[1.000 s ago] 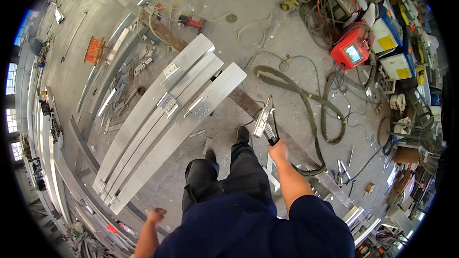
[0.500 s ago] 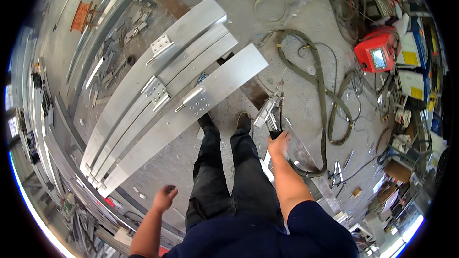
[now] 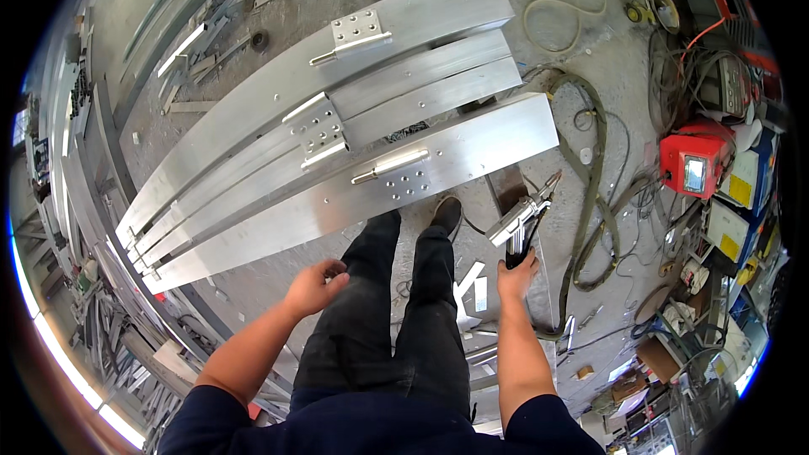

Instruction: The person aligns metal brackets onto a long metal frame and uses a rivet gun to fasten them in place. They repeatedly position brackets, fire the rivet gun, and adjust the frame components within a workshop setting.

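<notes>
My right hand (image 3: 517, 276) is wrapped round the dark grip of a silver handheld welding gun (image 3: 516, 223). The gun's narrow copper-coloured tip points up and to the right, over the floor. My left hand (image 3: 318, 286) hangs in front of my left leg, its fingers loosely curled and apart, holding nothing. Ahead lie long curved metal beams (image 3: 472, 136) side by side, touched by neither hand. Drilled plates with welded rods sit on them: one plate (image 3: 357, 29) on the far beam, a channel-shaped one (image 3: 318, 131) in the middle, and a rod (image 3: 389, 167) on the nearest.
An olive sleeved hose (image 3: 597, 143) loops over the floor to the right. Beyond it stands a red machine (image 3: 696, 164) with a small screen, among cables and shelving. Metal offcuts (image 3: 206, 59) lie at the far left. White strips (image 3: 472, 291) lie near my right foot.
My left hand has risen and moved right, toward my leg. My right hand still grips the welding gun, now slightly lower and further right. The view has turned, and the beams appear closer.
</notes>
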### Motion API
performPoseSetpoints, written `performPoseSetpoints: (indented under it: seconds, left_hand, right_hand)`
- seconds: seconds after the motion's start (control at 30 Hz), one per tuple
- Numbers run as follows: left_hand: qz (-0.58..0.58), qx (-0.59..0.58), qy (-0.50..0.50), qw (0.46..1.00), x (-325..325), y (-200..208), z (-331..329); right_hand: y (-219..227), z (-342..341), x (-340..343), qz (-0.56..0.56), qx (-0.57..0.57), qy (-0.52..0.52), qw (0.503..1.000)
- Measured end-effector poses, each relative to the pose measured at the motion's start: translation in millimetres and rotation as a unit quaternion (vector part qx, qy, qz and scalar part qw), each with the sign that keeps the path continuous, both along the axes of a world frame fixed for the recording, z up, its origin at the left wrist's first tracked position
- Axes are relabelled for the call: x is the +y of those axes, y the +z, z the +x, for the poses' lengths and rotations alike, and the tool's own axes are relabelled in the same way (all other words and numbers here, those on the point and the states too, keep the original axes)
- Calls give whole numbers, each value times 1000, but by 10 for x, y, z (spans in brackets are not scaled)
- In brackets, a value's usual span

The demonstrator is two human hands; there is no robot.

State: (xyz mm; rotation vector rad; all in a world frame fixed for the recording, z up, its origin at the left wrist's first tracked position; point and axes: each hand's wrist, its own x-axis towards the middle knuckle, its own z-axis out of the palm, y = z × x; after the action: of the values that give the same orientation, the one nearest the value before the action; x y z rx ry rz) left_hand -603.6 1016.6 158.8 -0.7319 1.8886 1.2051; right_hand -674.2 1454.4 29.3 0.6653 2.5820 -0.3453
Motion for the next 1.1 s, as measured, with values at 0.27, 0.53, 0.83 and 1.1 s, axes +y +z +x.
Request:
performPoseSetpoints:
  seconds: [0.27, 0.53, 0.83, 1.1]
  left_hand:
    - [-179, 237, -42, 954, -347, -63, -680]
    - [-322, 382, -90, 862, -814, -545, -1328]
    - [-361, 447, -105, 812, -900, -927, -1264]
    - [-336, 458, -99, 817, -899, -981, -1285]
  right_hand:
    - [473, -369, -195, -36, 186, 51, 981]
    - [993, -1791, -2234, -320, 252, 274, 871]
    - [761, -2622, -4036, -281, 78, 553, 780]
    - [902, -2863, -4491, -347, 77, 461, 813]
